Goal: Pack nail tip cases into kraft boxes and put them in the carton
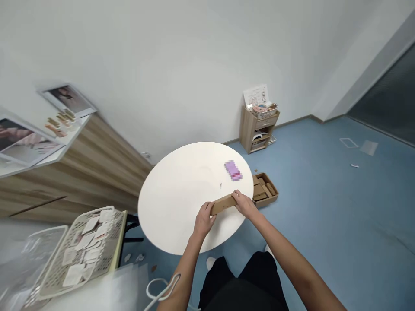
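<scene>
Holding: long kraft cardboard box [223,204] in both hands, above the near part of the round white table [177,207]; cannot tell if it touches the top.
Left hand [205,219]: narrow grip, closed round the box's left end.
Right hand [245,204]: narrow grip, closed over the right end, fingers across the top.
Long axis: runs hand to hand, tilted, low at the left end and rising to the right in the head view.
Nearest to right hand: open cardboard tray [265,190] with kraft pieces inside, on the blue floor [324,216] just past the table edge; pink packet [233,170] on the tabletop, too pixelated to identify.
Left hand: farther from both.
Table: small dark speck [221,185] lying between the box and the pink packet.
Left of table: white plastic basket [66,263] holding white cards, well apart from both hands; wood-grain cabinet [74,172] behind it, printed posters [66,99] on top.
Far wall: small wooden bedside cabinet [256,129] with papers on top.
Left forearm: white cable [162,289] looping just beside it.
</scene>
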`<state>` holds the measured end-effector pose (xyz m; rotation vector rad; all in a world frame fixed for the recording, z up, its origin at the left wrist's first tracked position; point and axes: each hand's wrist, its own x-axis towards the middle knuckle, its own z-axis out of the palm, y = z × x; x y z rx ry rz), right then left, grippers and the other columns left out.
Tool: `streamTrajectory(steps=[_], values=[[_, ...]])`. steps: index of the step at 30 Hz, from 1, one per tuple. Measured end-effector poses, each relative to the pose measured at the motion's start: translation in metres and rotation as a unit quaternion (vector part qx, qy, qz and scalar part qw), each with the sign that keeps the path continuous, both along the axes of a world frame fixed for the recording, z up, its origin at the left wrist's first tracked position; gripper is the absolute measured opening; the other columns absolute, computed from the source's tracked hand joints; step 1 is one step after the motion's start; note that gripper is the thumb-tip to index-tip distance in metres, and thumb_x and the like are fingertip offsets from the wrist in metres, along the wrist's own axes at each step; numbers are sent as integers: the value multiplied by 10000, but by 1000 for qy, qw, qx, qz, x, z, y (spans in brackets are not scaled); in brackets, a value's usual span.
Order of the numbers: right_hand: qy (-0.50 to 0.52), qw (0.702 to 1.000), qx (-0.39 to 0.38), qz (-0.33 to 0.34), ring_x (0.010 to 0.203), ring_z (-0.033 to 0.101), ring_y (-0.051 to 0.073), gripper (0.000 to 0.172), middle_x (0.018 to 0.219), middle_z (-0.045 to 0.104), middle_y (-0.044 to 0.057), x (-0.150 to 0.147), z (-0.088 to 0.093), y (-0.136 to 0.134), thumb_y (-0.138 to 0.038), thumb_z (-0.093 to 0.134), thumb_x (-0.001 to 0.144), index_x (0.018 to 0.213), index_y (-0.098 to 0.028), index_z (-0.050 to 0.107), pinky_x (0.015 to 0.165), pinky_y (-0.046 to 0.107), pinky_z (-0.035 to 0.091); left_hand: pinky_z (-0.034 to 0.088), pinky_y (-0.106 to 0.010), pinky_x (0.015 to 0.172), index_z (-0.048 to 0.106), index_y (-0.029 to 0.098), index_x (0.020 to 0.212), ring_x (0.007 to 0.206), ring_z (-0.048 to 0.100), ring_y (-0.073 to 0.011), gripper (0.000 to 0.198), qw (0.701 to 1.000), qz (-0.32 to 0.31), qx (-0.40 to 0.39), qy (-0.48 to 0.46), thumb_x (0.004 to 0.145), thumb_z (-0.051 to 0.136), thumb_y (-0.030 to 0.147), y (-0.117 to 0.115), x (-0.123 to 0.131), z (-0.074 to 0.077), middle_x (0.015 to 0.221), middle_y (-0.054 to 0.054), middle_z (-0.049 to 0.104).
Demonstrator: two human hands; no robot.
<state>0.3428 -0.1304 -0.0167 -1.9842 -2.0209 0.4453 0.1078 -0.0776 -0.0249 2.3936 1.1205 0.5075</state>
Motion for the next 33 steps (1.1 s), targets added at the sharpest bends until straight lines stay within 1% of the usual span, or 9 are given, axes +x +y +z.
streamTrajectory(steps=[5,8,11,15,20,23,25,28,33], values=[[8,998,8,-63,961,592,197,481,1246,500,68,127,0,-65,-43,509,769,1205,-241,459,755,273,434,479,-399,959,457,269,1318,1126,547,-249,589,997,-53,-4,-56,761,549,99,-40,132,0,1217,-73,557],[21,996,7,-83,980,591,200,488,1272,494,72,197,-6,-102,-43,503,770,1209,-247,453,774,286,450,472,-415,978,462,277,1305,1149,546,-253,606,994,-72,-27,-74,741,562,81,-67,205,-12,1224,-68,561],[49,994,-8,-95,942,595,191,478,1271,496,69,254,-18,-129,-52,497,774,1204,-256,451,771,295,468,483,-438,956,485,274,1268,1143,552,-270,580,993,-80,-59,-66,729,565,74,-89,264,-29,1192,-70,567],[104,988,-27,-114,980,590,197,505,1242,505,62,306,-44,-143,-59,492,764,1226,-261,454,808,311,489,484,-437,947,492,267,1234,1128,546,-266,560,991,-82,-85,-57,717,540,56,-99,318,-50,1155,-64,560],[245,957,-45,-151,1172,523,228,535,1320,480,72,342,-85,-129,-157,572,745,1261,-262,473,941,356,474,484,-437,927,491,245,1184,1101,538,-260,546,994,-56,-94,-31,686,521,22,-88,358,-76,1120,-61,533],[371,900,-91,-211,1185,519,244,504,1333,499,63,359,-109,-110,-350,679,712,1189,-270,539,916,361,493,489,-421,907,488,239,1160,1091,539,-251,532,993,-45,-104,-10,681,515,11,-75,377,-91,1112,-54,524],[445,839,-134,-281,1128,556,241,453,1292,538,49,372,-123,-93,-497,658,728,1115,-278,570,839,354,528,493,-409,898,487,239,1153,1085,537,-246,525,993,-40,-108,3,682,521,10,-63,389,-100,1111,-49,520],[492,748,-202,-397,1047,595,253,491,1266,552,62,389,-145,-63,-632,622,712,1037,-268,569,696,349,565,497,-400,893,482,247,1170,1104,526,-247,543,993,-35,-114,25,685,528,8,-42,408,-114,1124,-48,519],[531,644,-255,-488,912,649,250,480,1045,638,85,411,-185,-8,-555,743,615,897,-225,537,642,336,572,488,-399,941,477,263,1209,1211,486,-241,583,987,-36,-151,44,699,465,-20,-6,436,-145,1214,-55,515]])
